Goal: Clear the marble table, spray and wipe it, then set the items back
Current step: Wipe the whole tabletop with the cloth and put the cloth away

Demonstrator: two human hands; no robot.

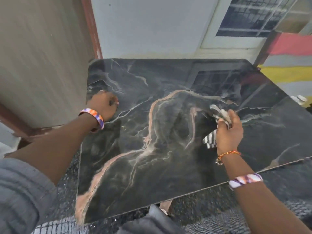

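The black marble table [168, 81] with pink and white veins fills the middle of the view, and its top is bare. My right hand [228, 132] presses a striped black-and-white cloth [211, 140] flat on the right half of the top; part of the cloth bunches out past my fingers. My left hand [103, 105] rests as a closed fist on the table's left edge, with nothing visible in it. Both wrists wear patterned bands.
A grey curtain or panel [42, 65] hangs right beside the table's left edge. A pale wall and a window [253, 17] stand behind the table. A small white object [301, 99] lies past the right edge. Dark speckled floor [194, 208] shows in front.
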